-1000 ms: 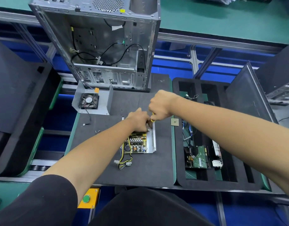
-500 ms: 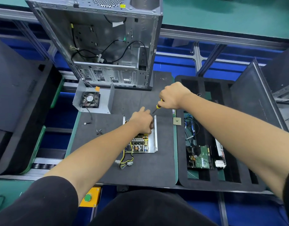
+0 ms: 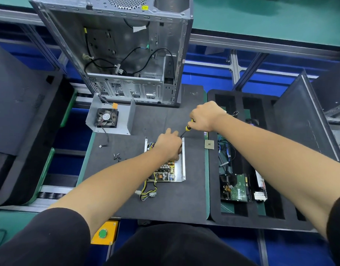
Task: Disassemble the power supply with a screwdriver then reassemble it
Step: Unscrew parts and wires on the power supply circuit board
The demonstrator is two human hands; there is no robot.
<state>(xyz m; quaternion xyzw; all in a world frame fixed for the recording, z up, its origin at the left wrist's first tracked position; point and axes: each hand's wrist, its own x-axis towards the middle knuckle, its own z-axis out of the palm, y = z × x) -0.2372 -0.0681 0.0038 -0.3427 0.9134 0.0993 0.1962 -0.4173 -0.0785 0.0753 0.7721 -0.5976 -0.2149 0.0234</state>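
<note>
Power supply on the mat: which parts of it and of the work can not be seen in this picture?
Head view only:
- Far half of the power supply: covered by the left hand.
- Screwdriver tip: hidden behind that hand.
- Its handle: mostly inside the right hand.
- Loose screws: too small to count.

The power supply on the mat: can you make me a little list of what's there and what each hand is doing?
power supply: cover off, circuit board showing, on the grey mat
left hand: rests on the board's far end; grip hidden
right hand: grips the yellow-handled screwdriver, tip angled down toward the left hand
cover with fan: set aside, far left
loose screws: left of the supply
computer case: open, behind the mat
</note>
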